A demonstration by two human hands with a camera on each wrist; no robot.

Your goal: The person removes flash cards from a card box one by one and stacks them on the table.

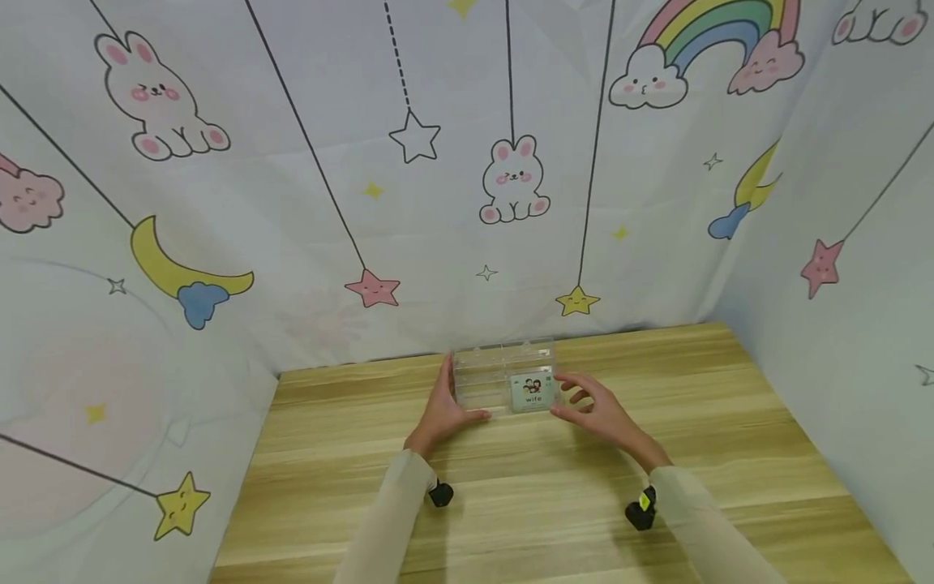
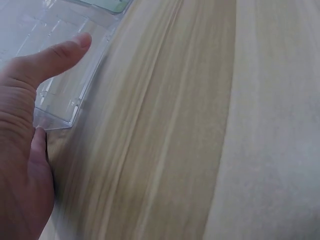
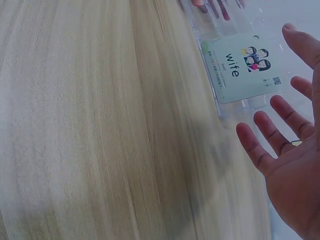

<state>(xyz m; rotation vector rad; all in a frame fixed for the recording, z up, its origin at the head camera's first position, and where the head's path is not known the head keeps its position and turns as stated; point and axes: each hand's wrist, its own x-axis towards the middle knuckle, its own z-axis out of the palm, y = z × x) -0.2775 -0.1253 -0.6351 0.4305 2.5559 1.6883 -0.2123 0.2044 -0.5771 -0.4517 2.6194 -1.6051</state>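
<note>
A clear plastic compartment box (image 1: pixel 479 367) sits on the wooden table by the back wall. At its lower right lies a pale green card (image 1: pixel 531 394) printed "wife" with cartoon figures. My left hand (image 1: pixel 442 412) is at the box's left end, fingers fairly straight along that side and thumb stretched along the front. In the left wrist view that thumb (image 2: pixel 67 55) extends across the box front; whether it presses is unclear. Beside the box's right end, my right hand (image 1: pixel 601 412) has relaxed, spread fingers close to the card, holding nothing. Its palm shows in the right wrist view.
The wood-grain table (image 1: pixel 540 503) stretches in front of the box and to both sides. A white cloth wall (image 1: pixel 438 227) with rabbits, stars and moons rises behind and at the sides. Black devices (image 1: pixel 640 513) are strapped at both wrists.
</note>
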